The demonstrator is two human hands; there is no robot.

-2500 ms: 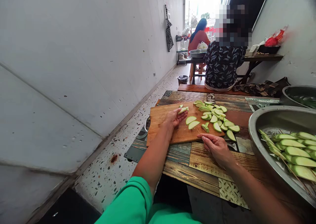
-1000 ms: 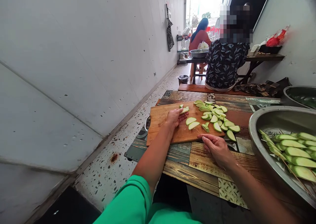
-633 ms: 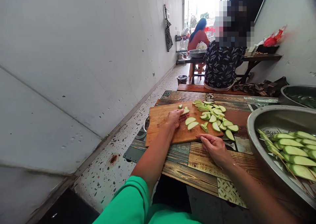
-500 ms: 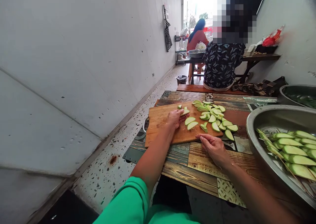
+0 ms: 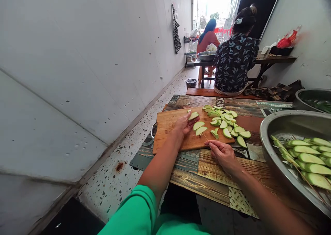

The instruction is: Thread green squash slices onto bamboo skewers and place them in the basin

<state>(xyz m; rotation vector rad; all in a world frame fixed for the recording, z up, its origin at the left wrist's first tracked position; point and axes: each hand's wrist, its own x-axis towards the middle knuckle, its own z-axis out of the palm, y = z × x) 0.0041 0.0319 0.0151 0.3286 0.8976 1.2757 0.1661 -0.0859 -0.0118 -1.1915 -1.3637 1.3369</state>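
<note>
My left hand [image 5: 185,124] is over the cutting board [image 5: 165,128], with its fingers closed on a half-moon zucchini slice [image 5: 193,116]. Pinched in my right hand [image 5: 222,155], at the board's near edge, is a thin wooden skewer [image 5: 206,137]. It slants up and left, carrying two zucchini slices [image 5: 200,130] near its middle, and its far end reaches the slice in my left hand. Loose cut slices [image 5: 227,117] lie heaped on the board's right side, some spilling onto the table.
A large metal basin [image 5: 267,124] holding skewered slices [image 5: 307,158] stands at the right of the patterned table [image 5: 214,169]. Behind it is a second basin [image 5: 301,95]. Two people [image 5: 234,66] sit at another table ahead. A white wall [image 5: 77,72] runs along the left.
The slice in my left hand has shifted slightly up, and the fingers have turned so more of it shows. My right hand keeps its hold on the skewer. The view has shifted slightly.
</note>
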